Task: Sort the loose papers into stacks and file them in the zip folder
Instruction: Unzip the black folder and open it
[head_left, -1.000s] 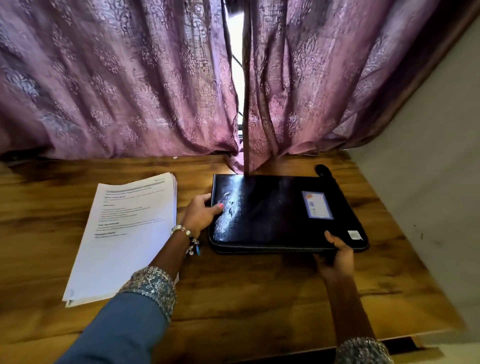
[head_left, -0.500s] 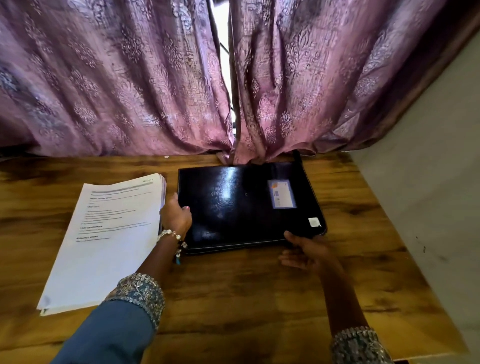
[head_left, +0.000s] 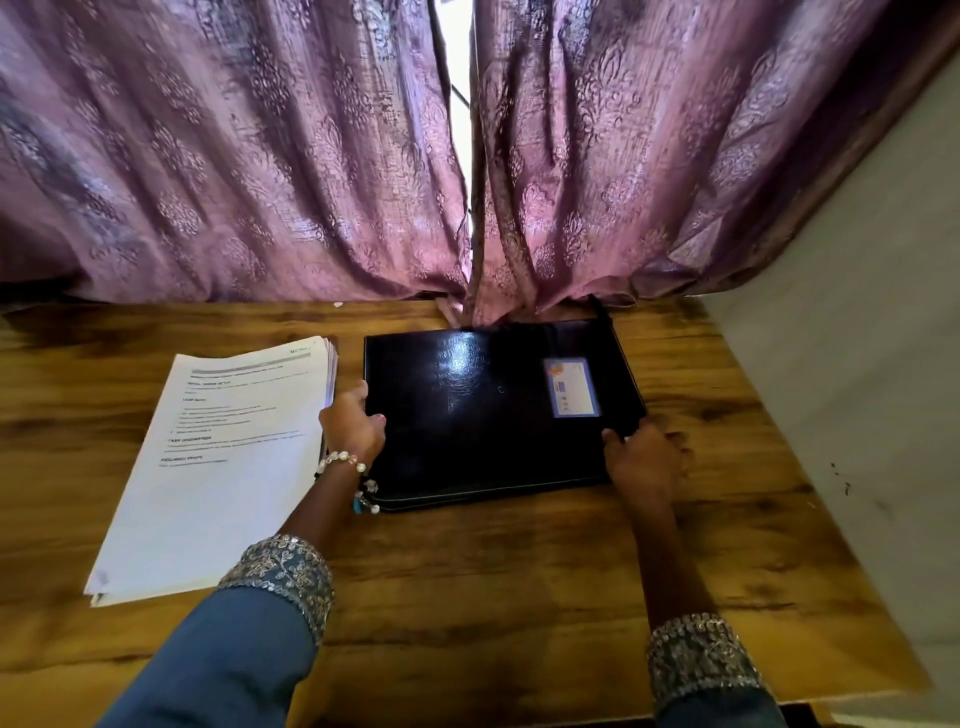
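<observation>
The wooden table (head_left: 467, 582) is lying bare nearer the person than both grips. The black zip folder (head_left: 483, 415), closed and flat, is now sitting squarer than half a second ago, its far edge under the purple curtains (head_left: 597, 182). The paper stack (head_left: 223, 467) is lying just outside the left hand (head_left: 353, 428), which is gripping the folder's left edge; the right hand (head_left: 644, 457), having closed in, is gripping its near right corner
</observation>
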